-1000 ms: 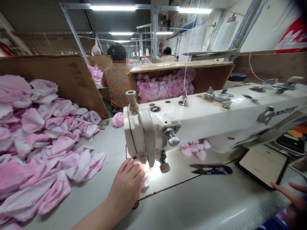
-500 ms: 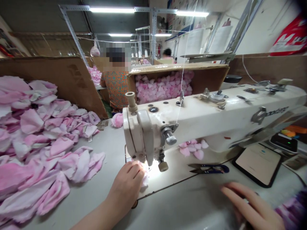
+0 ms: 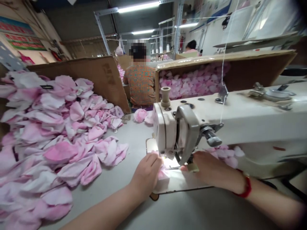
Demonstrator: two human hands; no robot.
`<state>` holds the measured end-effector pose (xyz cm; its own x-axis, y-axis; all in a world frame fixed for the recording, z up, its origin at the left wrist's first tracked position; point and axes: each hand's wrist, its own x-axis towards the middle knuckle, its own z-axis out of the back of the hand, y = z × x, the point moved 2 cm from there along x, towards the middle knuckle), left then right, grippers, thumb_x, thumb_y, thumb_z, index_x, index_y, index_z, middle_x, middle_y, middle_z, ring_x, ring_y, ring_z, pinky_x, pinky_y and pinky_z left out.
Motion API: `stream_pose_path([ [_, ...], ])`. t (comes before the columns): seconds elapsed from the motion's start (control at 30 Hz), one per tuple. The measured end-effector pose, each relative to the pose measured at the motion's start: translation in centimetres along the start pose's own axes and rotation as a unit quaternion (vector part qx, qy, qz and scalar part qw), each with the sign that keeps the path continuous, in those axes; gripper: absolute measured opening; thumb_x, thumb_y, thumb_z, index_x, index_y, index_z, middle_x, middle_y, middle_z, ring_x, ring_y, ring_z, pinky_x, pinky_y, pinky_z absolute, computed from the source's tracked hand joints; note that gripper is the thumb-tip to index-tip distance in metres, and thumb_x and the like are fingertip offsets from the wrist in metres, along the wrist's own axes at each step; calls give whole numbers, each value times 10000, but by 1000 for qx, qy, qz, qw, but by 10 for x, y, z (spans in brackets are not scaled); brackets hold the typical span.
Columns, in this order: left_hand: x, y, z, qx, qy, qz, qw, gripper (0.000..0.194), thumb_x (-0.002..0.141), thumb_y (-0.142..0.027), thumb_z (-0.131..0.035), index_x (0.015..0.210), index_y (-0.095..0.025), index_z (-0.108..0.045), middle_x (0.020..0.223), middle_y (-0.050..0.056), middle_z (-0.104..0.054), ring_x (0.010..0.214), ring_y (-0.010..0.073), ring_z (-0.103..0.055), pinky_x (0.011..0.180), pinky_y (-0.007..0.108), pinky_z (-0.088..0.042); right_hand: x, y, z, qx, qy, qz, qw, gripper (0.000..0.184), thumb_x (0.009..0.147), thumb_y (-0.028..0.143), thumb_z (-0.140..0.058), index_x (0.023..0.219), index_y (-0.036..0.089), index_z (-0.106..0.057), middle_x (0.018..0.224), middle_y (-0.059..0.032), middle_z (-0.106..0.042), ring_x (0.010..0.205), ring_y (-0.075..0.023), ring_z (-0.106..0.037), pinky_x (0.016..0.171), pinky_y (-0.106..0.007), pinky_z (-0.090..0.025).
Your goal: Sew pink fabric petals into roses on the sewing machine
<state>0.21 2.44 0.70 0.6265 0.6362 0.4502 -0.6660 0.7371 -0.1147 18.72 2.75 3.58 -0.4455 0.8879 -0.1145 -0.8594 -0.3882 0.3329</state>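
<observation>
Two bare hands meet at the sewing end of a white sewing machine (image 3: 240,111), one on each side of its lit needle area. The left hand (image 3: 147,172) has its grip closed on a small pink cloth piece (image 3: 164,174), which lies on the machine's plate just left of the needle area; fingers bunched over its edge probably hold it flat and steady. The right hand (image 3: 206,167) reaches in from the other side, its fingertips close to the plate and partly behind a small olive knob (image 3: 193,167), so whether that grip holds anything I cannot tell. A heap of pink and white fabric (image 3: 62,151) covers the left part of the table (image 3: 182,210), seemingly so the left hand can draw from it easily. A cardboard panel (image 3: 79,73) stands behind the heap, perhaps to stop it sliding off. Beyond the machine, a cardboard box (image 3: 254,72) lies with its opening facing this way, its walls containing many pink pieces (image 3: 192,83).
</observation>
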Motion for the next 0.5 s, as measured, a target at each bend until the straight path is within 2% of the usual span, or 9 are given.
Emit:
stream_pose_path([
  [0.07, -1, -3, 1, 10, 0, -19, 1000, 165, 800, -62, -366, 767, -162, -492, 757, 51, -513, 720, 180, -466, 639, 305, -424, -2, 4, -9, 2, -5, -17, 1000, 251, 808, 256, -412, 626, 183, -569, 616, -22, -587, 572, -143, -526, 499, -244, -276],
  [0.2, -2, -8, 3, 35, -30, -77, 996, 171, 846, -112, -363, 839, -165, -526, 755, 41, -545, 770, 180, -484, 722, 333, -401, -9, 5, -15, 9, -7, 4, 1000, 224, 811, 254, -403, 684, 191, -577, 642, -24, -602, 616, -152, -537, 527, -257, -271],
  [0.3, -3, -8, 1, 13, -27, -66, 997, 202, 845, -94, -341, 852, -155, -533, 763, 43, -560, 741, 168, -479, 710, 317, -406, -6, -5, -8, 35, -21, -45, 998, 211, 788, 241, -413, 628, 189, -540, 608, -6, -582, 579, -135, -516, 498, -244, -254],
  [0.37, -2, -5, -2, -4, -17, -44, 999, 197, 838, -89, -350, 863, -151, -535, 776, 46, -566, 744, 168, -479, 708, 314, -413, -2, -9, -5, 51, -9, -70, 996, 210, 760, 221, -428, 564, 185, -495, 561, 5, -553, 543, -122, -496, 486, -236, -246],
  [0.5, 1, 1, -1, -11, -23, -37, 999, 172, 830, -89, -378, 835, -152, -538, 757, 40, -563, 744, 164, -483, 695, 300, -426, 4, -7, -4, 53, 6, -68, 996, 215, 734, 197, -438, 520, 182, -442, 527, 9, -524, 524, -114, -482, 484, -234, -237],
])
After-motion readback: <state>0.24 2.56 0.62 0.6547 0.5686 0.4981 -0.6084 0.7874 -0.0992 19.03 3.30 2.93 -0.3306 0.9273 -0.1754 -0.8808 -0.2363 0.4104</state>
